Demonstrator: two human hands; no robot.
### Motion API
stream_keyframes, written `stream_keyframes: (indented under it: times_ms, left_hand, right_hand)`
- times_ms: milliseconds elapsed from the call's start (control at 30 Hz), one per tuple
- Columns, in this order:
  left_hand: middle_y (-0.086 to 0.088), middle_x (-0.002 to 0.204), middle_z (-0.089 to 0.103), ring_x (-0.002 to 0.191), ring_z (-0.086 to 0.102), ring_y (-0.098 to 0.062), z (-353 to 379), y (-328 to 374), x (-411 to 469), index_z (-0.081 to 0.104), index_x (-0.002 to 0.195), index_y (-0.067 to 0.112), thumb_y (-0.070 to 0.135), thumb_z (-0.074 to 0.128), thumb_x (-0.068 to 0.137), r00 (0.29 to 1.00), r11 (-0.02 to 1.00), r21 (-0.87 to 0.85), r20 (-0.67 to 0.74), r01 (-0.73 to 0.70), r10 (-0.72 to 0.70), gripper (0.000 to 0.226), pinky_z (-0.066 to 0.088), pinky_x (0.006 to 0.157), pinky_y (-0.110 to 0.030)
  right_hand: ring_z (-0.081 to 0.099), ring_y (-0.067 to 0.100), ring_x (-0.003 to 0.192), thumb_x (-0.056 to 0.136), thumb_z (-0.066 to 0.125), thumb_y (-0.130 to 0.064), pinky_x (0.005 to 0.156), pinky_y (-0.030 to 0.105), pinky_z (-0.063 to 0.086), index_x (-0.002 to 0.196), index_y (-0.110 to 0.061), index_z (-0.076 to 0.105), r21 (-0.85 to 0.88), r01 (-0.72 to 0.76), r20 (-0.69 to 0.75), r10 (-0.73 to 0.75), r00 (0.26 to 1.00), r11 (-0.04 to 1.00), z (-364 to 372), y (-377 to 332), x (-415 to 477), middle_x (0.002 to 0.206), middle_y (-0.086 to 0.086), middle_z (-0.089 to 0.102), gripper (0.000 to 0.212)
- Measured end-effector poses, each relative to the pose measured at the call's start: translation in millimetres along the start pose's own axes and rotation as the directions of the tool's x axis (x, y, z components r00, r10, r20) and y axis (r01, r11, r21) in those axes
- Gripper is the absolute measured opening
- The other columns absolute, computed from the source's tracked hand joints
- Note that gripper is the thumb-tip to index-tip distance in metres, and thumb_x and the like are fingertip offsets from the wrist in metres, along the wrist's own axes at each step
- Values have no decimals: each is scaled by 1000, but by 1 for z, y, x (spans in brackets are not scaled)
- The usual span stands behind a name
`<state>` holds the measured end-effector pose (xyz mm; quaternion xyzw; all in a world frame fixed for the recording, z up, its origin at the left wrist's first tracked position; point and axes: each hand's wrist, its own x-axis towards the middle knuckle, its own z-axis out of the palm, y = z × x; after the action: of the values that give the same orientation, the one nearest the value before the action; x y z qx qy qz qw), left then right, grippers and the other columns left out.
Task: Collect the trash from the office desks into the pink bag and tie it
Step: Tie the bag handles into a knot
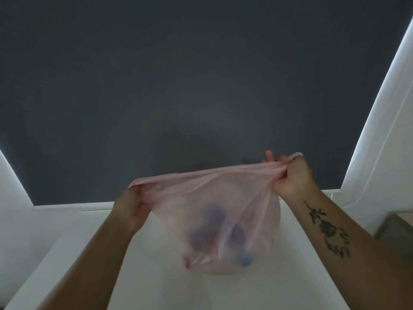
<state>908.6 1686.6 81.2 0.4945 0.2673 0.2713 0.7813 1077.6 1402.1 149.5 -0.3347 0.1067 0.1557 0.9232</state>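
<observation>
A thin pink bag (252, 211) hangs over a white desk (156, 276), its bottom resting on the surface. Several bluish crumpled lumps of trash (213, 217) show through the plastic. My left hand (131, 203) grips the bag's left top corner. On the right, a little higher, my right hand (290, 177) is closed on the other top corner. The bag's mouth is stretched flat and taut between the two hands.
A dark grey panel (201, 86) rises behind the desk's far edge. White window blinds (384, 121) with a bead cord hang at the right, and a white wall sits at the left. A wooden surface (397, 224) shows at the far right.
</observation>
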Motion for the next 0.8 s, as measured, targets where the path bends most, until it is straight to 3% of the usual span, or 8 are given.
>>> stream_keyframes:
  times_ms: [100,200,333,433,500,567,700,800]
  left_hand:
    - [-14,93,71,79,70,-26,19,-8,-7,67,98,4,3,38,91,988,970,-241,-146,23,-60,30,61,66,-32]
    - [-10,82,67,76,67,-26,43,-1,-25,64,87,7,14,33,97,996,952,-300,34,-64,77,33,58,58,-26]
    - [1,94,53,96,54,-20,57,-6,-49,53,101,22,19,59,94,951,921,248,152,-301,270,9,50,73,-21]
    - [9,134,37,119,42,-9,42,-38,-41,26,149,28,33,93,63,881,413,778,412,-474,235,109,39,97,-22]
    - [5,117,56,107,55,-17,33,-41,-37,59,122,33,37,78,76,840,290,795,453,-532,299,50,40,85,-15]
    - [4,79,59,78,56,-20,26,-42,-26,61,75,25,25,63,93,862,408,780,318,-475,395,18,39,64,-17]
    - [3,86,67,82,61,-20,17,-49,-17,69,94,15,46,45,101,974,693,695,45,-191,223,40,48,75,-33]
    - [2,102,73,94,68,-18,31,-54,-19,71,102,24,59,44,95,994,919,394,-85,-27,66,45,54,90,-38]
  right_hand:
    - [29,15,33,86,24,-11,53,23,42,63,-19,26,37,-36,-55,38,998,999,-6,4,7,46,-2,29,25]
    - [35,16,44,82,29,-18,57,24,35,67,-16,36,52,-16,4,16,1000,999,-13,0,9,53,-2,39,17]
    - [60,22,71,91,48,-21,77,33,50,102,-9,66,-237,87,58,-75,995,968,-22,-6,14,92,9,69,24]
    - [59,16,69,101,47,-21,68,29,54,102,-9,63,-287,173,56,-164,985,942,-27,0,15,86,4,60,20]
    - [65,19,71,105,38,-27,71,33,56,94,-10,56,-176,170,116,-151,982,970,-29,6,13,82,6,63,26]
    - [66,20,60,105,34,-35,73,40,58,86,-14,48,-124,115,129,-99,987,986,-33,11,12,65,4,57,31]
    - [31,11,42,104,33,-40,49,28,42,79,-18,45,-361,143,54,-132,990,921,-48,24,20,56,-2,30,36]
    - [44,9,48,102,46,-30,53,25,43,89,-18,54,-466,144,101,-109,989,873,-50,35,19,61,-4,45,18]
